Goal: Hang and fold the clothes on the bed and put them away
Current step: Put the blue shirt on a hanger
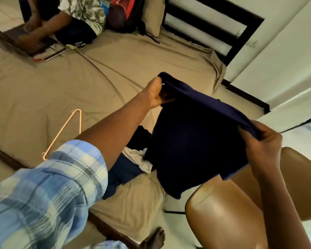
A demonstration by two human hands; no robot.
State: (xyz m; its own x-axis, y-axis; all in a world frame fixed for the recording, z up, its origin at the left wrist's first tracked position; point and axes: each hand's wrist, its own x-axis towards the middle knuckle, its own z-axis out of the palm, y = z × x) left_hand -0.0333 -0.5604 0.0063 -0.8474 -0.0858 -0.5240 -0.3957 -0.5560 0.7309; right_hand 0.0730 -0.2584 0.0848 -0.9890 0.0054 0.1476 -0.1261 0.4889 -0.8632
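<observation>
A dark navy garment [196,141] hangs in the air over the bed's near corner, stretched between both hands. My left hand [157,94] grips its top far edge, fingers curled into the cloth. My right hand [262,141] pinches the top near edge at the right. Below the garment lies a small pile of clothes [133,162], dark blue and light grey, partly hidden by my left arm. A pale pink hanger [66,130] lies flat on the tan bed sheet [97,81] to the left of my arm.
A brown leather chair [228,209] stands close at the lower right. Another person sits at the bed's far left with a laptop [22,40]. A red and black backpack [124,11] and a tan pillow [153,13] lean against the dark headboard [241,33].
</observation>
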